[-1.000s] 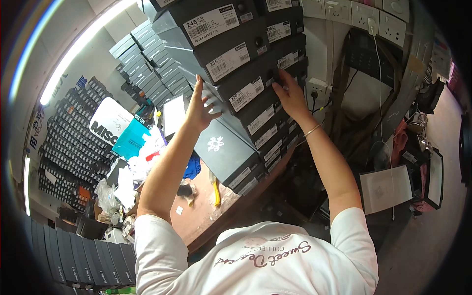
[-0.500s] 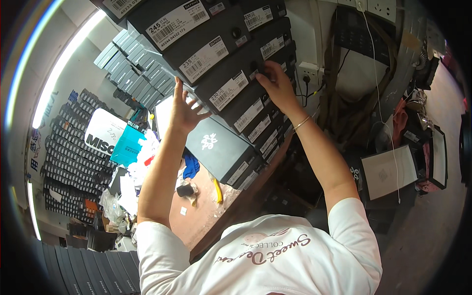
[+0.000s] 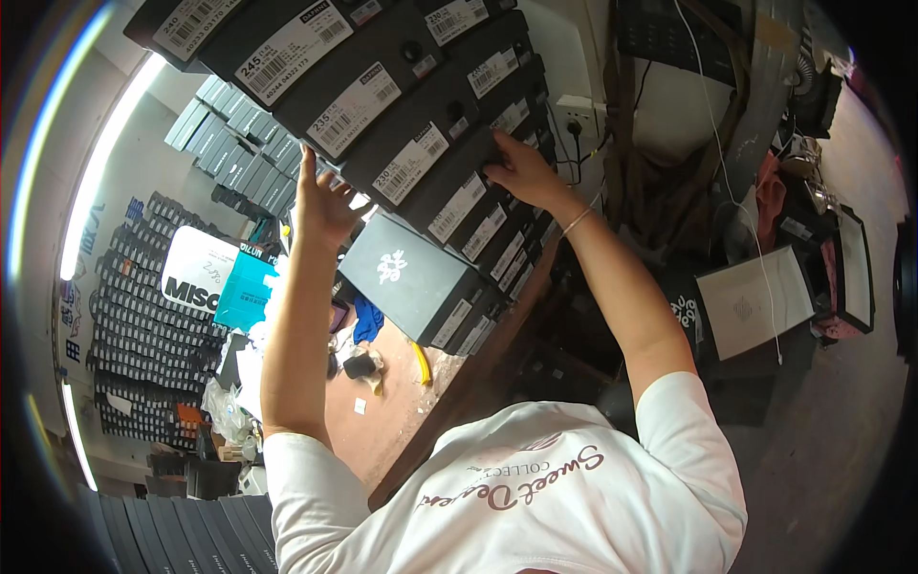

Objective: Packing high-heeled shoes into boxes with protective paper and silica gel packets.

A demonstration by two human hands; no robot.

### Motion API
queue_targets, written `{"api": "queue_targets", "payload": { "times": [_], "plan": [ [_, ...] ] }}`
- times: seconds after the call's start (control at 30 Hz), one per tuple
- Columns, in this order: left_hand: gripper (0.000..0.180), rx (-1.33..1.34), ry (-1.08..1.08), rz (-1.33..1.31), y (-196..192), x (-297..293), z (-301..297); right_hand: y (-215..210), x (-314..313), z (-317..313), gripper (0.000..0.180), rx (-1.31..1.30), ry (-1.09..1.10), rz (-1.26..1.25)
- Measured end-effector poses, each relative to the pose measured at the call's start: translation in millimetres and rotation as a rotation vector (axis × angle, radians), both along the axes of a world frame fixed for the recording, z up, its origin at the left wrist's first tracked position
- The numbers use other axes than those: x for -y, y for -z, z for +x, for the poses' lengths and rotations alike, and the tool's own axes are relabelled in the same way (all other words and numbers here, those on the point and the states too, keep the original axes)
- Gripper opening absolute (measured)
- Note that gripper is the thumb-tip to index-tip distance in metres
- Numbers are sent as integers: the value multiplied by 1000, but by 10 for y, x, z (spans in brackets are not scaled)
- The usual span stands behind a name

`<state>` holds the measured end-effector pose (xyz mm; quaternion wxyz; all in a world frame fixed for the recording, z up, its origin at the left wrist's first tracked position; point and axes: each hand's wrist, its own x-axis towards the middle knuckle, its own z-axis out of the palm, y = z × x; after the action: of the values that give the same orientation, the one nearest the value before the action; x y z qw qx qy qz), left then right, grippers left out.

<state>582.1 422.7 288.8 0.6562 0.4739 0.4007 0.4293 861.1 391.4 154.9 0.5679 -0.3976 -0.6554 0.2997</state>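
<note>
Stack of dark grey shoe boxes [image 3: 382,105], white labels on the ends, leaning overhead. Left hand [image 3: 323,203]: fingers spread open, flat against the underside end of the stack. Right hand [image 3: 516,170]: fingers curled onto a box [image 3: 449,182] in the stack's middle, pressing its end; whether they truly grip it cannot be told. Below both hands: one dark box with a white emblem on its lid [image 3: 411,277], jutting out of the lower pile. Beneath it, well below the fingers: brown bench [image 3: 402,402], carrying a blue cloth [image 3: 367,319] and a yellow item [image 3: 422,363].
</note>
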Motion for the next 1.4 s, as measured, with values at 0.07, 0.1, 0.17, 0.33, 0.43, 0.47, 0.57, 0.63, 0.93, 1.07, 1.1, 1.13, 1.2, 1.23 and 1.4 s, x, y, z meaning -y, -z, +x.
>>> {"api": "queue_targets", "payload": {
  "times": [0.07,0.1,0.17,0.33,0.43,0.47,0.57,0.63,0.93,1.07,1.1,1.13,1.2,1.23,1.4],
  "plan": [
    [97,-55,-40,43,-69,-15,12,22,-29,-32,50,89,201,84],
    [89,-9,-113,2,-83,2,6,46,-22,-76,49,128,301,120],
    [80,-3,-158,-39,-100,-13,-103,16,17,-175,46,137,367,180],
    [59,250,-46,-252,-249,-150,-488,-186,390,-371,46,277,358,82],
    [60,291,38,-216,-213,9,-416,-201,448,-288,62,339,274,197],
    [60,297,94,-174,-187,40,-444,-272,494,-260,65,339,223,220],
    [58,279,-70,-126,-175,149,-215,-615,600,-147,78,292,-40,-65],
    [58,316,-31,-117,-165,133,-185,-582,508,-238,82,149,20,-22],
    [70,275,320,-142,-56,-77,-609,-540,463,-328,91,279,65,74],
    [76,167,342,-176,-114,58,-512,-221,422,-161,86,203,1,199],
    [76,183,353,-172,-84,49,-557,-178,433,-168,85,196,-5,166],
    [77,199,365,-167,-62,34,-597,-140,463,-192,83,190,-11,133],
    [77,235,434,-163,-18,-14,-695,-128,521,-241,80,177,-22,88],
    [78,253,469,-161,-12,-20,-725,-161,542,-252,79,174,-25,81],
    [76,161,-55,-123,-71,185,-326,-26,483,-180,69,41,-52,45]
  ]
}}
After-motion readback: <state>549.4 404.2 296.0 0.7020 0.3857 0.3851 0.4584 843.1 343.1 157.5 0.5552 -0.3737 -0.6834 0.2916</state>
